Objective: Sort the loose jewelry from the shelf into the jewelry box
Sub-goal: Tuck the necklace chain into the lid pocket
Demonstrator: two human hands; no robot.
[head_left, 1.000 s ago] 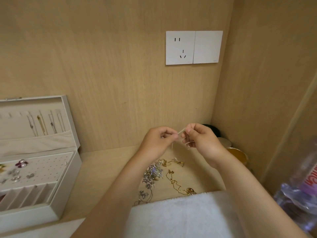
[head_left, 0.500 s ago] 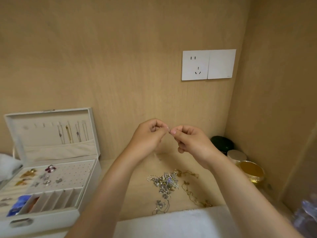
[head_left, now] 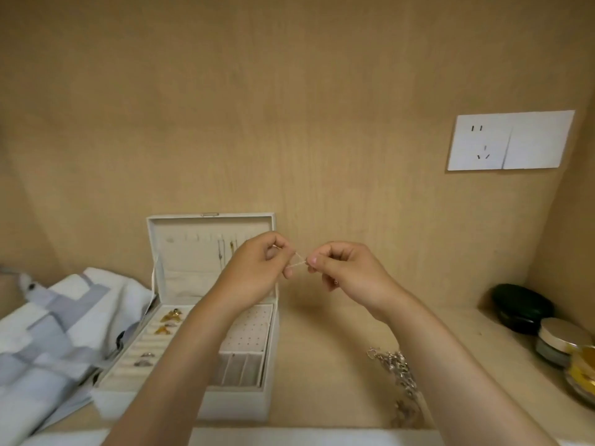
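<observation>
Wood lines the shelf (head_left: 322,375) and the wall behind it. A pale patchwork cloth (head_left: 48,333) is heaped at the left. Just right of the cloth, the white jewelry box (head_left: 235,402) stands open with its lid upright. A few necklaces (head_left: 225,252) hang inside the lid, and rings sit in the near-left rolls.

Both hands are raised in front of the lid, apart from the box. The left hand (head_left: 254,272) and right hand (head_left: 347,272) are curled, and each pinches one end of a fine pale chain (head_left: 297,263) at the fingertips. The remaining loose jewelry (head_left: 394,365) lies tangled on the shelf at the near right, partly under the right forearm.

**Risks**
- The chain is very thin and held only by fingertip pinches, so a small slackening could let it slip. It might then drop behind the box or into the wrong tray.
- Pulling the hands apart too hard could strain a link or the clasp.
- The right forearm hangs above the pile and, if lowered, could drag pieces toward the near edge.

**Orientation**
The visible stretch of chain runs left to right and is nearly level. Two strands spread at the left hand and meet at the right fingertips. How the rest of the chain lies inside the hands I cannot tell.
</observation>
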